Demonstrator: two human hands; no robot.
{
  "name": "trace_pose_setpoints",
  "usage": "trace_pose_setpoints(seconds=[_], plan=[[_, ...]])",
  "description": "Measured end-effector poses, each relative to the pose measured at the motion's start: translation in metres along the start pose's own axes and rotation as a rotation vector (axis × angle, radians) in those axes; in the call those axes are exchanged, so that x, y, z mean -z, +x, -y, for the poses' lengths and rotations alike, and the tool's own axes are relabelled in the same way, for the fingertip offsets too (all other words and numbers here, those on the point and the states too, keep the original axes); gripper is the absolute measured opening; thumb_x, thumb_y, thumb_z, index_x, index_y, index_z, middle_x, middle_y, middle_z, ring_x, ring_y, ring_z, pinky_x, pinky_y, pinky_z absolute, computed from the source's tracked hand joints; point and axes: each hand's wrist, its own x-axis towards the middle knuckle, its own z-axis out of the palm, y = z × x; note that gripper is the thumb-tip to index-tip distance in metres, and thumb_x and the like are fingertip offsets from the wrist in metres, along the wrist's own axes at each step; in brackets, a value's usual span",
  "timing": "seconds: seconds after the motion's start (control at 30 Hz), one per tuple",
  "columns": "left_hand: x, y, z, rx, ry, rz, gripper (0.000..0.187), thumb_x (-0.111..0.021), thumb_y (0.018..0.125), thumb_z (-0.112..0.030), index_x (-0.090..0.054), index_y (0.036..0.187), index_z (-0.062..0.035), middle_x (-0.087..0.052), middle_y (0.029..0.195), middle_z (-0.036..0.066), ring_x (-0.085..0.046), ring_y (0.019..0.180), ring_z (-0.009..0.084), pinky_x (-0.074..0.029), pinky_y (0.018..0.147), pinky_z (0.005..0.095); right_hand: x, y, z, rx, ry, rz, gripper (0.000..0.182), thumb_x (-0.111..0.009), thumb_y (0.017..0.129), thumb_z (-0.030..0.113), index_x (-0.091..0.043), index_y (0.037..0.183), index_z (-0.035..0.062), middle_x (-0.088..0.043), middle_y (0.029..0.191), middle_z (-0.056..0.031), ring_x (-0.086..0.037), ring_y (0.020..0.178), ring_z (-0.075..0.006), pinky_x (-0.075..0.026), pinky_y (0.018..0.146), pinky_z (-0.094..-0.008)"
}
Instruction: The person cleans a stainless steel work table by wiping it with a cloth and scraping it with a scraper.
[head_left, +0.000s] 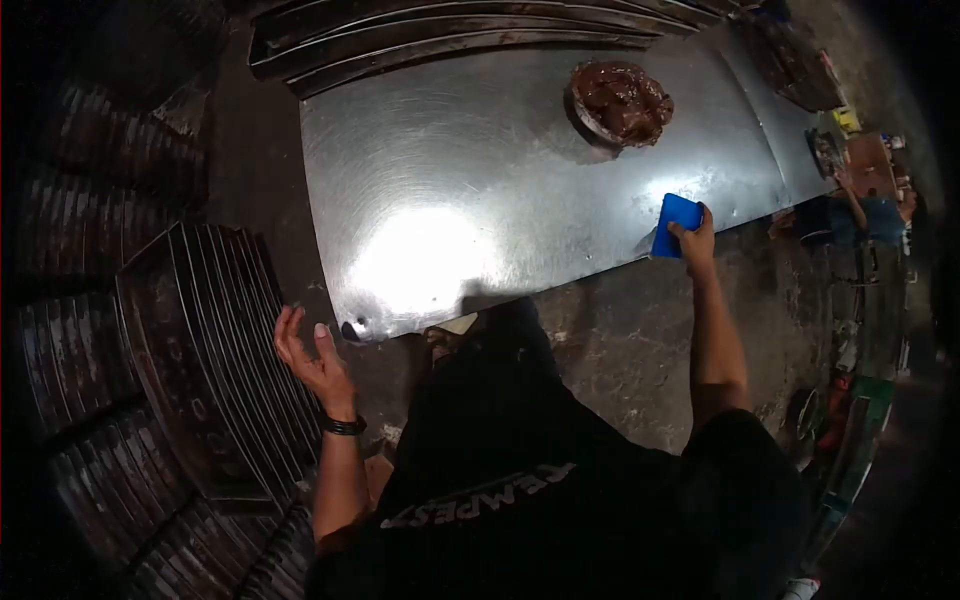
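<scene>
My right hand (695, 240) grips a flat blue scraper (675, 225) by its side, at the near edge of the metal table (420, 140). Beyond it, toward the back of the table, a bowl (590, 122) is heaped with a glossy brown, chocolate-like mass (625, 100). Off the table's left corner, my left hand (312, 360) is raised in the air with its fingers apart and nothing in them. A dark band circles that wrist.
Stacked dark metal trays (215, 350) stand left of the table, close to my left hand. More long trays (450, 40) lie along the table's far edge. At the far right another person (865, 215) is near the table's end, beside a brown box (870, 165).
</scene>
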Motion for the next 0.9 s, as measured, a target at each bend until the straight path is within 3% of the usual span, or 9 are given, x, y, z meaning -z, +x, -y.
trace_pose_setpoints(seconds=[0.13, 0.2, 0.27, 0.33, 0.37, 0.43, 0.5, 0.7, 0.9], plan=[[0.006, 0.012, -0.004, -0.080, 0.014, -0.048, 0.032, -0.050, 0.091, -0.017, -0.052, 0.113, 0.0052, -0.045, 0.125, 0.017, -0.043, 0.116, 0.0290, -0.034, 0.097, 0.0393, -0.079, -0.039, 0.063, 0.062, -0.215, 0.219, 0.073, -0.068, 0.066, 0.023, -0.038, 0.127, -0.0019, -0.062, 0.091, -0.0209, -0.063, 0.078, -0.0296, -0.052, 0.066, -0.0401], [0.001, 0.022, -0.008, -0.153, -0.026, -0.035, 0.032, -0.049, 0.092, -0.017, -0.052, 0.114, 0.0055, -0.046, 0.124, 0.018, -0.043, 0.116, 0.0293, -0.034, 0.097, 0.0392, -0.150, -0.093, 0.104, 0.120, -0.380, 0.291, 0.059, -0.053, 0.070, 0.010, -0.041, 0.127, -0.0012, -0.062, 0.095, -0.0256, -0.062, 0.081, -0.0403, -0.050, 0.070, -0.0461], [-0.009, 0.035, -0.024, -0.195, -0.064, -0.045, 0.032, -0.048, 0.092, -0.015, -0.050, 0.116, 0.0062, -0.045, 0.126, 0.018, -0.044, 0.115, 0.0283, -0.035, 0.098, 0.0389, -0.216, -0.137, 0.146, 0.099, -0.375, 0.680, 0.065, -0.050, 0.074, 0.004, -0.031, 0.136, 0.0061, -0.062, 0.094, -0.0235, -0.063, 0.085, -0.0377, -0.050, 0.074, -0.0472], [-0.019, 0.044, -0.050, -0.199, -0.221, -0.039, 0.033, -0.046, 0.093, -0.015, -0.048, 0.118, 0.0062, -0.044, 0.127, 0.018, -0.044, 0.116, 0.0269, -0.034, 0.099, 0.0391, -0.210, -0.185, 0.216, 0.273, -0.185, 0.893, 0.076, -0.055, 0.072, 0.000, -0.023, 0.140, 0.0103, -0.054, 0.116, -0.0220, -0.062, 0.090, -0.0364, -0.051, 0.074, -0.0454], [-0.022, 0.052, -0.064, -0.251, -0.236, -0.017, 0.034, -0.045, 0.093, -0.016, -0.048, 0.118, 0.0060, -0.044, 0.127, 0.018, -0.043, 0.116, 0.0266, -0.034, 0.099, 0.0390, -0.242, -0.204, 0.208, 0.402, -0.130, 0.839, 0.075, -0.053, 0.072, -0.001, -0.024, 0.141, 0.0118, -0.061, 0.101, -0.0218, -0.064, 0.081, -0.0364, -0.051, 0.070, -0.0451], [-0.032, 0.059, -0.085, -0.325, -0.264, 0.003, 0.035, -0.044, 0.092, -0.016, -0.047, 0.119, 0.0056, -0.043, 0.128, 0.017, -0.043, 0.118, 0.0259, -0.033, 0.100, 0.0389, -0.273, -0.236, 0.206, 0.556, -0.086, 0.895, 0.076, -0.055, 0.071, 0.001, -0.025, 0.140, 0.0131, -0.047, 0.127, -0.0216, -0.062, 0.091, -0.0391, -0.051, 0.078, -0.0450], [-0.040, 0.059, -0.108, -0.349, -0.291, -0.026, 0.035, -0.044, 0.092, -0.016, -0.047, 0.120, 0.0053, -0.043, 0.128, 0.018, -0.042, 0.119, 0.0259, -0.033, 0.101, 0.0384, -0.267, -0.244, 0.213, 0.555, -0.026, 0.929, 0.073, -0.058, 0.073, 0.009, -0.028, 0.139, 0.0134, -0.046, 0.128, -0.0212, -0.057, 0.102, -0.0392, -0.047, 0.087, -0.0437], [-0.072, -0.005, -0.109, -0.195, -0.199, -0.029, 0.039, -0.045, 0.093, -0.016, -0.044, 0.124, 0.0070, -0.043, 0.129, 0.018, -0.043, 0.118, 0.0281, -0.033, 0.100, 0.0384, -0.142, -0.124, 0.158, 0.257, 0.159, 0.814, 0.077, -0.070, 0.071, 0.020, -0.030, 0.136, 0.0100, -0.051, 0.119, -0.0211, -0.054, 0.106, -0.0334, -0.045, 0.090, -0.0403], [-0.160, -0.087, -0.132, 0.052, -0.040, 0.113, 0.042, -0.049, 0.094, -0.025, -0.044, 0.124, 0.0043, -0.040, 0.129, 0.015, -0.043, 0.118, 0.0284, -0.035, 0.100, 0.0407, 0.110, 0.091, -0.030, -0.026, -0.103, 0.140, 0.081, -0.076, 0.068, 0.018, -0.034, 0.133, -0.0046, -0.051, 0.123, -0.0217, -0.051, 0.113, -0.0287, -0.044, 0.092, -0.0390]])
